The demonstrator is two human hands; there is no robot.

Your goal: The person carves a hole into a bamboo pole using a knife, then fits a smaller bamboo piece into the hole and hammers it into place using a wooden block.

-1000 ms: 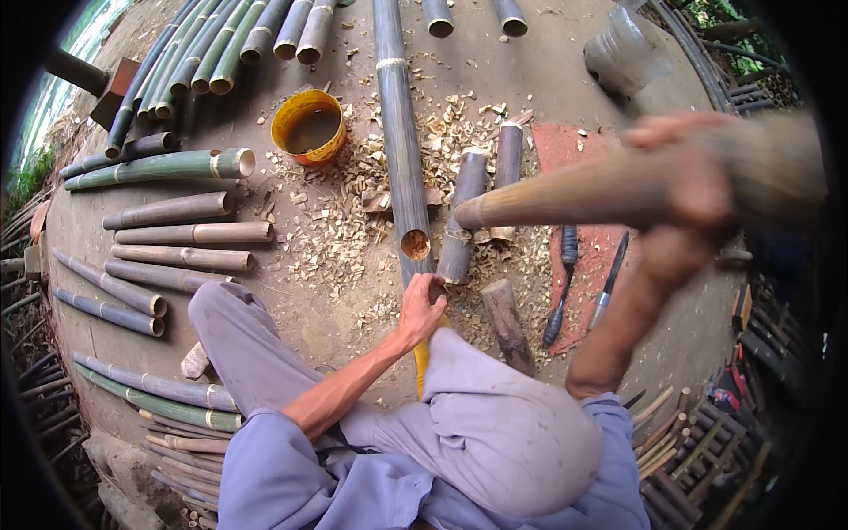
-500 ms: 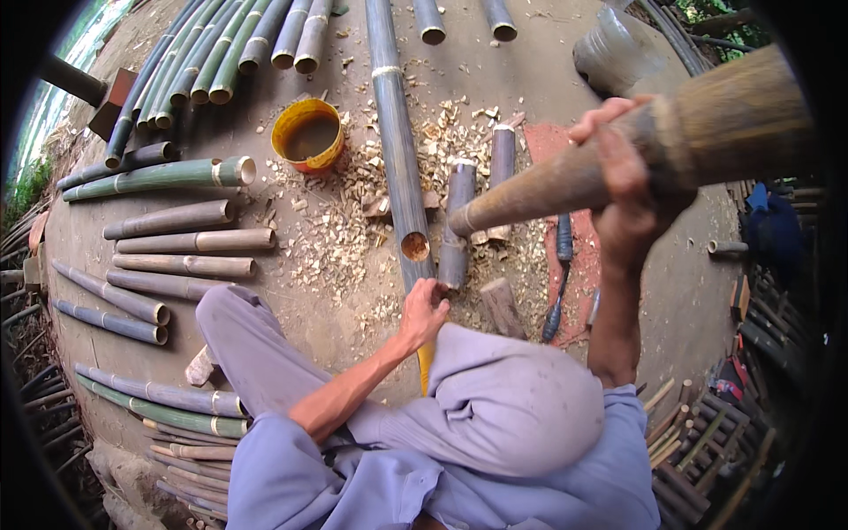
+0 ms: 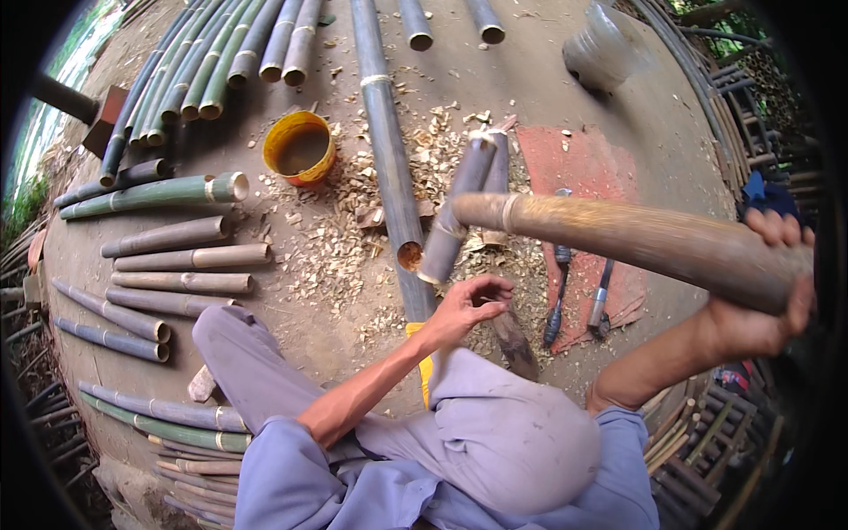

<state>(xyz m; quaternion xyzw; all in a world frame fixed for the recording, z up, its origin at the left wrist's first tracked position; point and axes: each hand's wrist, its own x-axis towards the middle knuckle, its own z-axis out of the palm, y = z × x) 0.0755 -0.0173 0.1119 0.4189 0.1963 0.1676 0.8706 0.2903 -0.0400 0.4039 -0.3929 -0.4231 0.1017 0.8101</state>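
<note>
Gripping the thick end of a tapered bamboo handle (image 3: pixel 618 234), the right hand (image 3: pixel 782 274) has its fingers wrapped round it, out past the right edge of the red mat (image 3: pixel 579 163)! Away from that hand the handle reaches left, over the mat, its narrow end meeting the side of a short dark cylinder (image 3: pixel 468 172); whether the two are joined, I can't tell.

Now the left hand (image 3: pixel 473 305): loosely curled, thumb apart from the fingers, nothing visible between them. Just up and left of it runs the long bamboo pole (image 3: pixel 389 141), a round hole (image 3: pixel 409 256) in its upper face, near that hand. The wrist crosses by the pole's near end, where a yellow wrapping (image 3: pixel 426 371) shows beside the knee; contact there, hard to call.

Moving out, a brown wooden stub (image 3: pixel 514 344) lies just right of the left hand. Along the mat's left edge, a black-handled tool (image 3: pixel 556 296); toward its near right corner, a chisel-like tool (image 3: pixel 601 300). Pale chips (image 3: pixel 327 252) litter the ground around the pole, and beyond them, toward the ground's far left, sits a yellow bucket (image 3: pixel 269 150) of murky liquid!
</note>
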